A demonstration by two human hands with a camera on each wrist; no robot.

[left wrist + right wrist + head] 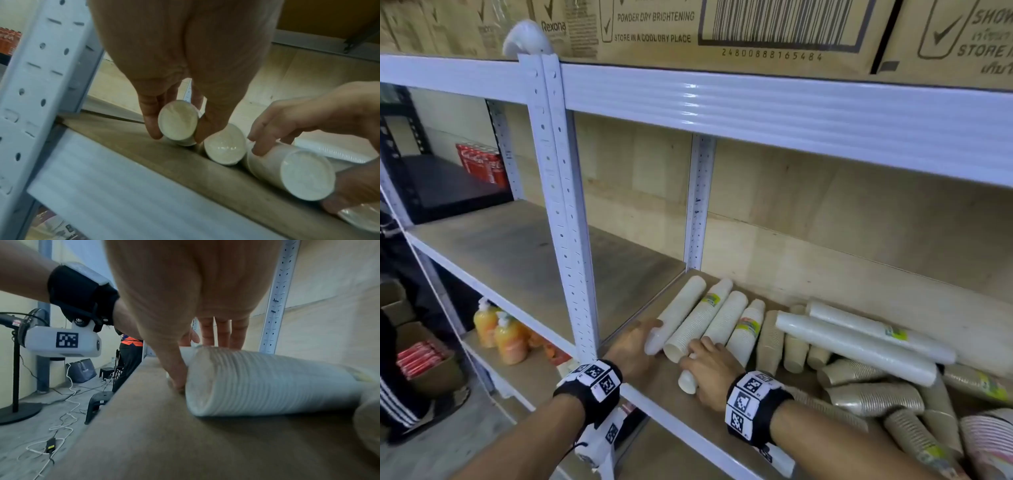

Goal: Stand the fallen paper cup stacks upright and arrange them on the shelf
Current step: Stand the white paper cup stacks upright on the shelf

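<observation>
Several white paper cup stacks lie on their sides on the wooden shelf board (650,387), near ends toward me. My left hand (640,342) pinches the near end of the leftmost stack (678,311); in the left wrist view its fingertips (153,133) and thumb clamp that stack's round end (177,121). A second stack (225,146) lies untouched beside it. My right hand (705,359) grips the third stack (726,315), fingers over the top and thumb down its side, as the right wrist view shows around the ribbed stack (267,382). That stack's end (686,380) sticks out toward the shelf's front edge.
A white slotted post (565,205) stands just left of my left hand. To the right lie long white cup sleeves (859,346) over a heap of toppled brown cup stacks (876,397). The upper shelf beam (756,106) carries cardboard boxes. Orange bottles (496,329) sit below left.
</observation>
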